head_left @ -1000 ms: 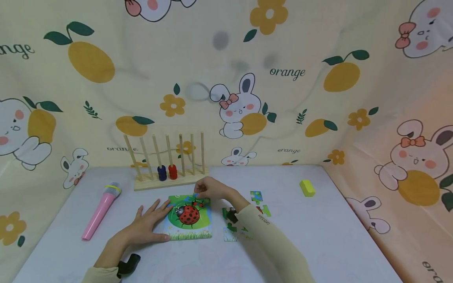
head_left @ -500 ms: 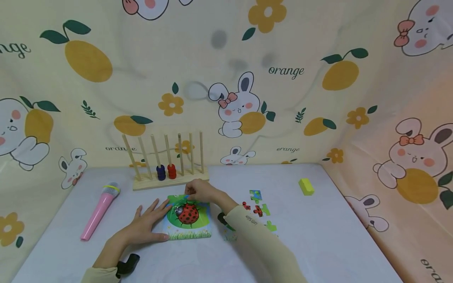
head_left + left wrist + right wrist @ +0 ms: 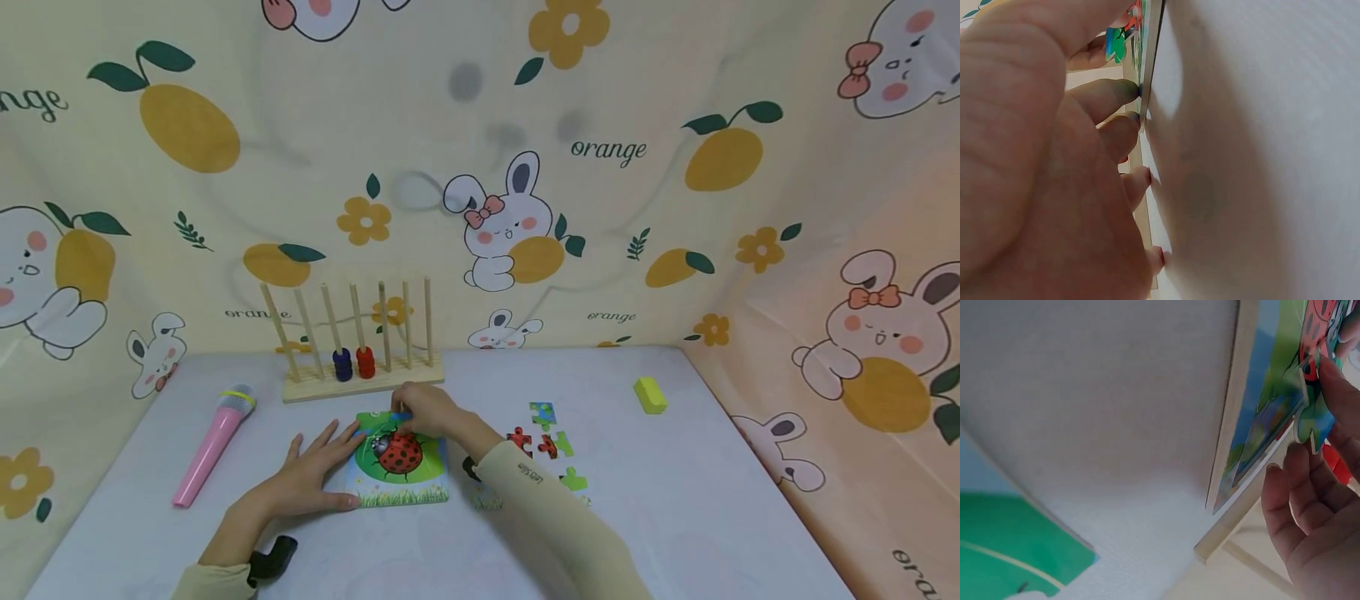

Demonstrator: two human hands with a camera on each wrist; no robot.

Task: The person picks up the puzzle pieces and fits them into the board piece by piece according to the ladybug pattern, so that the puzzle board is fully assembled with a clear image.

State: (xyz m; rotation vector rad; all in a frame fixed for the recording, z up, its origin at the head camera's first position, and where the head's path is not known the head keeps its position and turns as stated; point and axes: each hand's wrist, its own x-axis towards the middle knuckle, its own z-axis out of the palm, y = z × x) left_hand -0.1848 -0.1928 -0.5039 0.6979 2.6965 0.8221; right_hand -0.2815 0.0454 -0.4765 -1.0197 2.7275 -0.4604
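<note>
A square ladybird jigsaw board (image 3: 402, 500) lies on the white table. My left hand (image 3: 315, 475) rests at its left side with fingers spread; the left wrist view shows the fingertips against the board's edge (image 3: 1152, 59). Over the board's top edge, my right hand (image 3: 431, 410) pinches a jigsaw piece (image 3: 1314, 419), blue and green with a bit of red, between thumb and fingers. From the right wrist, that piece appears tilted just above the board. Loose jigsaw pieces lie to the right, among them a blue one (image 3: 542, 412), a red one (image 3: 547, 447) and a green one (image 3: 574, 479).
Behind the board stands a wooden peg rack (image 3: 363, 387) with blue and red beads. On the left lies a pink toy microphone (image 3: 212, 450), on the right a yellow block (image 3: 649, 396). The right sleeve (image 3: 555, 508) covers some loose pieces. A printed cloth (image 3: 420, 125) hangs behind.
My right hand has moved left along the board's top edge with the jigsaw piece. Its sleeve shifted too, uncovering more loose pieces on the right. The left hand stays in place.
</note>
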